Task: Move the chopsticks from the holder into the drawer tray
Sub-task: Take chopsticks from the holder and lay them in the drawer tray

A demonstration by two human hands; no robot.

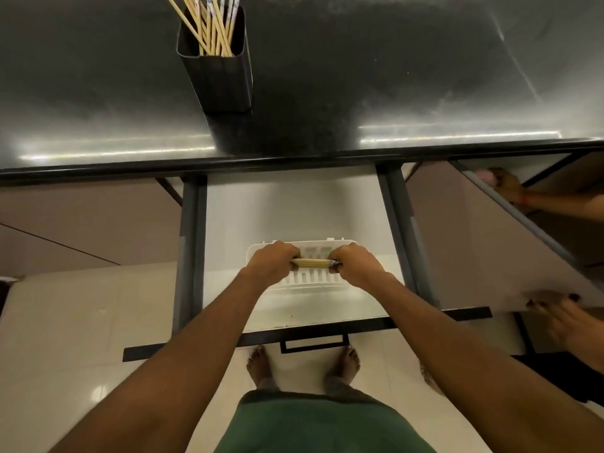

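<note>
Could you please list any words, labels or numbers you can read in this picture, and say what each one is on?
No text can be read.
The chopsticks in the holder: bluish marks on their upper ends, too blurred to read.
The tray and drawer show none.

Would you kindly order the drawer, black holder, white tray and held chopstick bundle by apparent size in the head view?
Largest: the drawer.
Next: the black holder and white tray, too alike to rank; the holder is nearer the camera.
Smallest: the chopstick bundle.
</note>
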